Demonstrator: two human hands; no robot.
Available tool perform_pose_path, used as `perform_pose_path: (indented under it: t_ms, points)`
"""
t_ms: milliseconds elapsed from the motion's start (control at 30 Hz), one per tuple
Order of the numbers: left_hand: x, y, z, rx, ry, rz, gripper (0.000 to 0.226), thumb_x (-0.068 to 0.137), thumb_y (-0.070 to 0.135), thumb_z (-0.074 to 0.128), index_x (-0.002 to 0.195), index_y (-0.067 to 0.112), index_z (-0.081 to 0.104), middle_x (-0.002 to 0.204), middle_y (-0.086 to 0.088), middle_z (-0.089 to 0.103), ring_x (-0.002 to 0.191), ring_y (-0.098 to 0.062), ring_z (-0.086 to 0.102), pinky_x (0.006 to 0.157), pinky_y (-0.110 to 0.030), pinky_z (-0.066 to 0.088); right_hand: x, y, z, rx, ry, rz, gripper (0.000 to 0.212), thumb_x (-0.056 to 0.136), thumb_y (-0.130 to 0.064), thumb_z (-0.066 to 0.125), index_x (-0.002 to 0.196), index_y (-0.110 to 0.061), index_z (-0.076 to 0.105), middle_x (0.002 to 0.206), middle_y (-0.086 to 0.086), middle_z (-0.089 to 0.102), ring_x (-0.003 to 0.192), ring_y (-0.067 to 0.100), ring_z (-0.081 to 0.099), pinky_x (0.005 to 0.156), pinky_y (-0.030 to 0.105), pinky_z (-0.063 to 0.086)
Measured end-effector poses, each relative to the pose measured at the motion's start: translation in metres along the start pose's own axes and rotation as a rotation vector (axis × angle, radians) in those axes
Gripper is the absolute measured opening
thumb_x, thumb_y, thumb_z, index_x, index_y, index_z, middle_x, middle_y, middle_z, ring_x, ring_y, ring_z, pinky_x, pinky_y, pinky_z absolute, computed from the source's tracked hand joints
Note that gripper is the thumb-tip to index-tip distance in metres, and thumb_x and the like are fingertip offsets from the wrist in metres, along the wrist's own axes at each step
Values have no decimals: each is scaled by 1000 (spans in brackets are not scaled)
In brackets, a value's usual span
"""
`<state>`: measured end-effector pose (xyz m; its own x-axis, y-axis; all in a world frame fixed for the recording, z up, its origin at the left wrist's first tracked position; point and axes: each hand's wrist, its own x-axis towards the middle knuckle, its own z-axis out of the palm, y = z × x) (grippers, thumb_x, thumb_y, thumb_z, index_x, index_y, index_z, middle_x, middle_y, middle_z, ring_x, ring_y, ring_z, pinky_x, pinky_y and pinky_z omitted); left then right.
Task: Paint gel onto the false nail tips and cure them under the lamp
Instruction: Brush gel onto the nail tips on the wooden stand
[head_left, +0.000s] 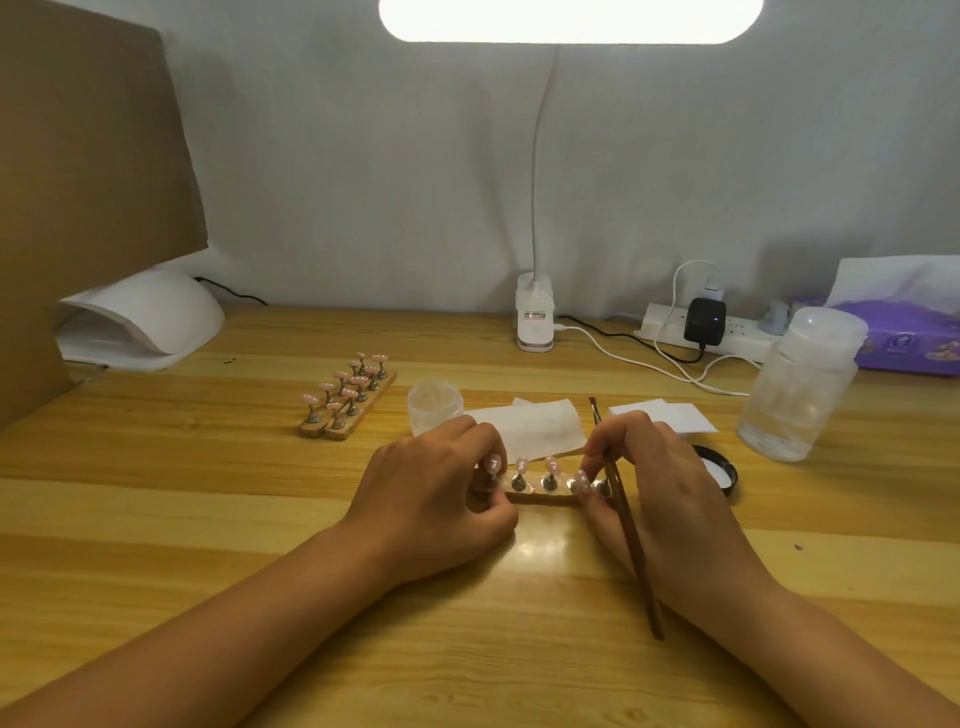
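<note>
A wooden strip holder (540, 498) with pink false nail tips (551, 464) on metal stands lies on the table between my hands. My left hand (436, 499) grips its left end, thumb in front and fingers behind. My right hand (670, 488) pinches the right end and also holds a brown gel brush (631, 540), bristles pointing away from me. Two more wooden holders (347, 402) with several pink tips stand further back to the left. The white curing lamp (140, 322) sits at the far left against the wall.
A small clear jar (435, 406), white wipes (535, 426) and a black lid (719, 467) lie just behind my hands. A clear plastic bottle (800, 384), a power strip (701, 332), a tissue pack (904, 332), a desk lamp base (535, 317) and a cardboard panel (78, 156) ring the table.
</note>
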<state>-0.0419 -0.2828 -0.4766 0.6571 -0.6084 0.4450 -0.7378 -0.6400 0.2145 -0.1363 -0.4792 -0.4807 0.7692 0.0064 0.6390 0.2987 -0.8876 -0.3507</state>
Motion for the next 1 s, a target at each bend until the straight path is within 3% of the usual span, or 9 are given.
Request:
perform_pose_path:
  t_ms: [133,300,500,600,733,1000]
  points:
    - [1,-3,3,7,15,-35,22,73,49,47,90,35,51,84,15,52,68,-9,48,53,-15,24,0,-1,0,-1,60,-13,46,77,-6,78,103,-29,47,90,-23,50,89,5,52,80,38,50]
    - [1,-3,3,-7,14,-44,28,80,46,55,106,38,48,99,17,54,76,-13,54,59,-26,38,-1,-3,0,39,86,-2,48,77,-6,78,103,-30,45,95,-23,53,92,8,53,82,42,49]
    - [-1,6,-4,-35,149,92,38,78,41,63,111,24,54,120,7,49,48,-3,36,45,-12,25,0,-6,0,153,165,65,49,77,-6,78,105,-29,44,93,-17,57,95,15,59,84,48,51]
    - [-5,14,-4,-60,181,230,32,81,40,63,106,22,58,124,3,52,55,0,37,40,-15,34,-1,-12,2,203,195,85,53,76,-5,78,106,-31,43,94,-16,58,95,16,62,83,47,52]
    - [-6,19,1,-93,150,330,25,85,39,64,104,23,64,126,4,55,60,3,32,45,-15,33,-5,-24,8,207,143,31,57,76,-9,80,106,-37,39,94,-16,57,95,12,62,81,39,55]
    - [-4,13,4,-146,125,351,17,96,33,58,110,23,64,132,4,51,69,8,40,43,-30,47,-5,-18,8,241,114,70,53,77,-11,79,102,-40,42,93,-20,59,94,8,62,78,33,54]
